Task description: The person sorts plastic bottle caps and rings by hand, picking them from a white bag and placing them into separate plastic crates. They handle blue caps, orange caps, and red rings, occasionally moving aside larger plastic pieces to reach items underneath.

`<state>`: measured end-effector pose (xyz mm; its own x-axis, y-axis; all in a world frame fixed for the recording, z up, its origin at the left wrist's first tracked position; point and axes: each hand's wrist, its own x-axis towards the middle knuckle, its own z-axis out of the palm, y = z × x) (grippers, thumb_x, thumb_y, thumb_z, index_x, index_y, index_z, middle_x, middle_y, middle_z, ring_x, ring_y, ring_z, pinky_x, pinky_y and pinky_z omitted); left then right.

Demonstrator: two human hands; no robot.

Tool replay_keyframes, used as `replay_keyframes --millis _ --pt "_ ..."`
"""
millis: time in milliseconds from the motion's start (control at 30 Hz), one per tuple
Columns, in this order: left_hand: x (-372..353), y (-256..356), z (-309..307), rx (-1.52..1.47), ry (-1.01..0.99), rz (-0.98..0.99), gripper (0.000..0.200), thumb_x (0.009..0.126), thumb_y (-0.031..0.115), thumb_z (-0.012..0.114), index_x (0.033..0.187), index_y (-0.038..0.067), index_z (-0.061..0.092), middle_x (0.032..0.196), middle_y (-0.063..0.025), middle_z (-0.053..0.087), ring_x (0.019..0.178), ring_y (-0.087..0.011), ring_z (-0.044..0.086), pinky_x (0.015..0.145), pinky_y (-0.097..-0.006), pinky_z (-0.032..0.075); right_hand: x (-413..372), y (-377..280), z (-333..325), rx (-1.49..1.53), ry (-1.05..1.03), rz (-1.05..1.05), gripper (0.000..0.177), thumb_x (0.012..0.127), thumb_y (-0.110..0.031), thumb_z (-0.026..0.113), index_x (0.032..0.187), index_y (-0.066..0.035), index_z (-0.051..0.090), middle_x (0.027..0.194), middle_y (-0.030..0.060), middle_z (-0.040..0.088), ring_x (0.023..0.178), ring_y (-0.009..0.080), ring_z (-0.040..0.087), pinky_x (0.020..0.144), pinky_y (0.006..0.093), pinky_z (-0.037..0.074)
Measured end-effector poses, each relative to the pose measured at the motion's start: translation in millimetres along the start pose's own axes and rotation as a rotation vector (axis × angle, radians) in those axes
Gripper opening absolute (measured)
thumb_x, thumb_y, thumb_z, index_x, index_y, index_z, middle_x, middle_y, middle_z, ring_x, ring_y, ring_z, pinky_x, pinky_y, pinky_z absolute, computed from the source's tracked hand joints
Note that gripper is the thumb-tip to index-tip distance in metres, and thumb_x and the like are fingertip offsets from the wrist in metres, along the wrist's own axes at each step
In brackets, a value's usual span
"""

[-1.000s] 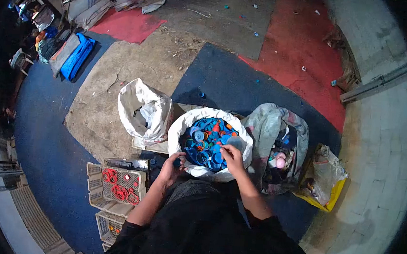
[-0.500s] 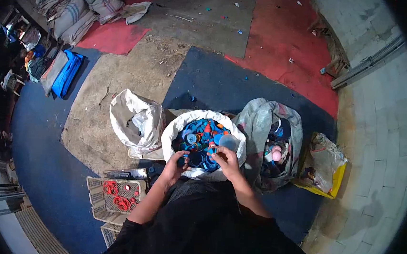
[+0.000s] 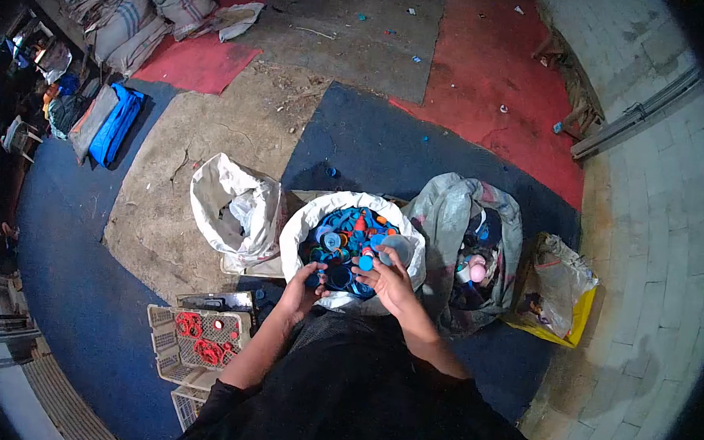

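A white sack (image 3: pixel 293 236) with a rolled rim stands in front of me, full of plastic caps (image 3: pixel 340 244), mostly blue with some orange and red. Over its near right side, my right hand (image 3: pixel 394 289) pinches a bright blue bottle cap (image 3: pixel 366 263) between thumb and fingers. Just beyond those fingers is a translucent round lid (image 3: pixel 399 246). My left hand (image 3: pixel 301 292) is at the near left rim, fingers curled round something dark blue that I cannot make out against the caps.
To the left stands another white sack (image 3: pixel 204 208) with pale plastic inside. A grey-green sack (image 3: pixel 444 211) with mixed items and a yellow container (image 3: pixel 582 317) are on the right. A crate (image 3: pixel 162 337) holding red pieces sits lower left. A block wall (image 3: pixel 653 285) runs along the right.
My right hand has turned slightly, and the blue cap in its fingers now faces up more fully. My left hand has barely shifted.
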<state>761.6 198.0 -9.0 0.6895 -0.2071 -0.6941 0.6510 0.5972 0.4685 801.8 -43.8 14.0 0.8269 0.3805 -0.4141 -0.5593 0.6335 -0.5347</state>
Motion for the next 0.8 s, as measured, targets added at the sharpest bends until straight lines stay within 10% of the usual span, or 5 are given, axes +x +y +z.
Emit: replay_keyframes --millis 100,400,467,567,800 --pt "-0.3 2.2 3.4 -0.105 -0.041 -0.051 0.047 0.105 0.049 0.049 0.119 0.006 0.061 0.09 -0.0047 0.059 0.075 -0.0189 0.057 0.08 -0.0371 0.055 -4.7 -4.6 20.0 0.155 0.003 0.01 0.031 0.102 -0.004 0.054 0.132 -0.009 0.046 0.127 0.024 0.067 0.111 0.0306 0.07 0.089 0.0377 0.057" --pt "11.3 2.0 13.6 -0.284 -0.216 -0.18 0.074 0.104 0.065 0.037 0.133 -0.002 0.049 0.124 -0.0184 0.064 0.107 -0.0315 0.07 0.099 -0.0471 0.057 6.9 7.5 44.3 -1.067 -0.153 -0.454 0.032 0.082 -0.009 0.077 0.112 -0.005 0.066 0.109 0.0042 0.073 0.093 0.0172 0.068 0.087 0.0315 0.051" --pt "9.4 2.3 15.4 -0.266 -0.188 -0.154 0.074 0.104 0.065 0.037 0.135 -0.002 0.048 0.125 -0.0188 0.063 0.108 -0.0316 0.069 0.098 -0.0458 0.058 4.2 8.0 56.8 -1.281 -0.116 -0.295 0.028 0.08 -0.009 0.079 0.106 -0.005 0.069 0.11 0.0045 0.073 0.094 0.0207 0.07 0.087 0.0368 0.052" --pt "8.1 3.1 16.2 -0.196 -0.125 -0.122 0.07 0.105 0.062 0.037 0.134 0.0 0.049 0.122 -0.0156 0.062 0.102 -0.0302 0.069 0.091 -0.0422 0.061 14.3 17.9 43.8 -1.661 -0.371 -0.767 0.022 0.083 -0.018 0.08 0.098 -0.004 0.071 0.116 0.0055 0.074 0.107 0.0261 0.071 0.09 0.04 0.052" --pt "16.5 -18.3 -36.9 -0.326 0.041 -0.08 0.047 0.108 0.048 0.043 0.119 0.007 0.063 0.093 -0.0064 0.065 0.08 -0.0185 0.06 0.065 -0.0314 0.049 32.5 26.2 -11.4 -1.63 -0.196 -0.486 0.032 0.095 -0.033 0.069 0.114 -0.007 0.071 0.124 0.0118 0.07 0.123 0.0324 0.062 0.104 0.0462 0.046"
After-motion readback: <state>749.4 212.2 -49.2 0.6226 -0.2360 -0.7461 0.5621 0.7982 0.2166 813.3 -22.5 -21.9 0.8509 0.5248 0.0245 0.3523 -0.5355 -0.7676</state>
